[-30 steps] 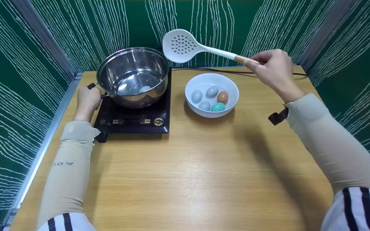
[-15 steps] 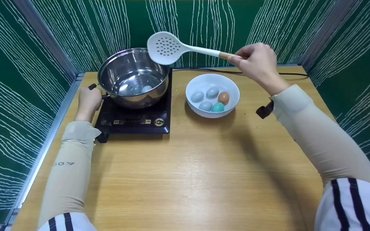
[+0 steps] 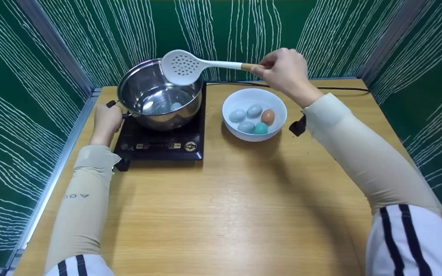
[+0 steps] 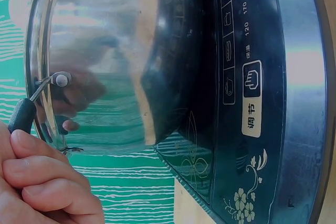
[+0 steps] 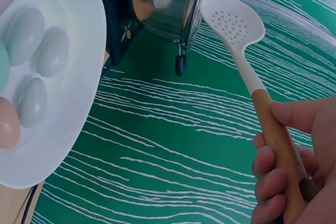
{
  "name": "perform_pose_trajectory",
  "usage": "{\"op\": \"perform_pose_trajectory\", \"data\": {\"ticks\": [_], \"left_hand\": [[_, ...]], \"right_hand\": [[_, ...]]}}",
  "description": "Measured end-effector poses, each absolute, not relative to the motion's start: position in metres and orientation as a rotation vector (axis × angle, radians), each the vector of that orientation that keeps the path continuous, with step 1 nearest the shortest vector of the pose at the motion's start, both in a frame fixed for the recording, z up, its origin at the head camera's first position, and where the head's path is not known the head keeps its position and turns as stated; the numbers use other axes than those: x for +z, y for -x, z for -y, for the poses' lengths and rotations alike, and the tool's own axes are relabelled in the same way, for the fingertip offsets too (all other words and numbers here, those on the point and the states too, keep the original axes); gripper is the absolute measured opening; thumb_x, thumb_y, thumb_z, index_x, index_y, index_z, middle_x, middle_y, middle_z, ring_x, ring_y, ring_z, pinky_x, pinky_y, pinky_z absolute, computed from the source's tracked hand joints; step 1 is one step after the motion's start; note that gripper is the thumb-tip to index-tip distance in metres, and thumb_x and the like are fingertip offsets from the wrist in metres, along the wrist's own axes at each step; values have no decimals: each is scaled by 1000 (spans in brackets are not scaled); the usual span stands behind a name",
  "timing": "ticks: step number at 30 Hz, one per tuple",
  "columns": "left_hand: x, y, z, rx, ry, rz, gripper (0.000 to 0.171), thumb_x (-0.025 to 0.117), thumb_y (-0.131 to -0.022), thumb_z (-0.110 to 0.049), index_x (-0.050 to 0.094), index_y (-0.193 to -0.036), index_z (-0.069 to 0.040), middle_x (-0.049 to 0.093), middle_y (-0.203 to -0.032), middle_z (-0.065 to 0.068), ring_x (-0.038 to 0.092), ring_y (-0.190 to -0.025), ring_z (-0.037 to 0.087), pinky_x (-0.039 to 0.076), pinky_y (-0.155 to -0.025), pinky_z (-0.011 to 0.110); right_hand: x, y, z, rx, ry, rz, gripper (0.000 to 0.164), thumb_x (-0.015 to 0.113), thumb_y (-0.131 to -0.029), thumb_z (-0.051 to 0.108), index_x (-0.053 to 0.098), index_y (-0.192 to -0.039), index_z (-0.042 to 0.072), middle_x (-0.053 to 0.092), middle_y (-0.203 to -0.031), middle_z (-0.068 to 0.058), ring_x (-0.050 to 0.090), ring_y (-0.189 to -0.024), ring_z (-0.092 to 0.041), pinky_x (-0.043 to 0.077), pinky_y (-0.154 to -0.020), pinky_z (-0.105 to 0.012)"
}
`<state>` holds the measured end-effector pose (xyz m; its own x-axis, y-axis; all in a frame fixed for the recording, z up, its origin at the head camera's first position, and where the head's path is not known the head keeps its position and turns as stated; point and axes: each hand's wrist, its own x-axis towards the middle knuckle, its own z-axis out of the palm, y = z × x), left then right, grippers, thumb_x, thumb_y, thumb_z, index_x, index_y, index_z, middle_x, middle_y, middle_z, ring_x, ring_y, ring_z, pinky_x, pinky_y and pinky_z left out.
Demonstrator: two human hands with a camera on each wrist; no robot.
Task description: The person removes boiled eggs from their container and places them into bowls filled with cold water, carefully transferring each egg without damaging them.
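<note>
My left hand [image 3: 107,122] grips the black side handle [image 4: 22,116] of a steel pot [image 3: 167,119]. Water stands in the pot, with one pale egg [image 3: 175,106] lying in it. With my right hand [image 3: 285,71] I hold a white skimmer [image 3: 183,68] by its wooden handle [image 5: 281,153]. The skimmer's perforated head overlaps the pot's far right rim in the head view and carries nothing. Below the right hand, a white bowl [image 3: 254,137] holds several pale blue eggs [image 3: 238,115], a brown egg [image 3: 268,117] and a turquoise egg [image 3: 260,128].
The pot stands on a black induction cooker [image 3: 159,149] at the back left of the wooden table [image 3: 221,214]. A black cable [image 3: 340,89] runs along the back edge. Green patterned panels [image 3: 240,34] enclose the table at the back and both sides.
The right hand has moved left with the skimmer, whose head has come from right of the pot to over its far right rim, lower than before. The left hand stays on the pot handle.
</note>
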<state>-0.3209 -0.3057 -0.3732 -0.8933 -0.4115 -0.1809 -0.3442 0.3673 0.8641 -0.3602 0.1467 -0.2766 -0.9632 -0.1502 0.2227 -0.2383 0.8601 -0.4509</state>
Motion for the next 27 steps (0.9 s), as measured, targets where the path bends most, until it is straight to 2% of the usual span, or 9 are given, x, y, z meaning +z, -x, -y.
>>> {"op": "perform_pose_trajectory", "data": {"ticks": [5, 8, 10, 16, 22, 27], "left_hand": [[-373, 321, 305, -1576, -696, 2551, 8, 36, -90, -11, 44, -87, -8, 38, -51, -8, 37, -41, 9, 33, -40, 26], [-372, 320, 305, -1594, -707, 2555, 10, 35, -91, -11, 42, -97, -7, 37, -54, -8, 36, -42, 9, 32, -40, 26], [-373, 320, 305, -1606, -712, 2544, 11, 35, -91, -11, 42, -99, -7, 37, -54, -8, 36, -42, 9, 31, -40, 25], [-374, 321, 304, -1600, -686, 2528, 7, 36, -89, -9, 43, -87, -9, 36, -50, -8, 35, -40, 10, 30, -39, 26], [-376, 322, 305, -1589, -635, 2503, 20, 39, -85, -6, 41, -67, -12, 35, -43, -8, 33, -35, 10, 28, -36, 27], [-374, 322, 306, -1566, -670, 2527, 15, 39, -87, -8, 42, -73, -11, 37, -47, -8, 36, -39, 10, 31, -39, 27]], "right_hand": [[-274, 365, -132, 666, -327, 2874, 42, 59, -93, 50, 75, -104, 12, 69, -90, -4, 53, -82, -22, 37, -69, -32], [-274, 367, -123, 632, -316, 2885, 41, 58, -94, 48, 75, -105, 12, 69, -90, -4, 54, -80, -23, 38, -67, -32], [-273, 369, -117, 610, -303, 2895, 41, 57, -94, 48, 74, -107, 12, 69, -92, -5, 54, -81, -24, 39, -67, -32], [-272, 376, -105, 534, -309, 2917, 42, 56, -95, 47, 73, -112, 12, 70, -100, -6, 57, -85, -24, 42, -68, -32], [-267, 380, -93, 407, -343, 2925, 41, 57, -95, 45, 74, -111, 11, 71, -99, -7, 57, -82, -24, 43, -63, -32], [-261, 380, -82, 291, -371, 2940, 40, 58, -95, 46, 75, -108, 12, 70, -87, -7, 54, -76, -23, 41, -57, -32]]}}
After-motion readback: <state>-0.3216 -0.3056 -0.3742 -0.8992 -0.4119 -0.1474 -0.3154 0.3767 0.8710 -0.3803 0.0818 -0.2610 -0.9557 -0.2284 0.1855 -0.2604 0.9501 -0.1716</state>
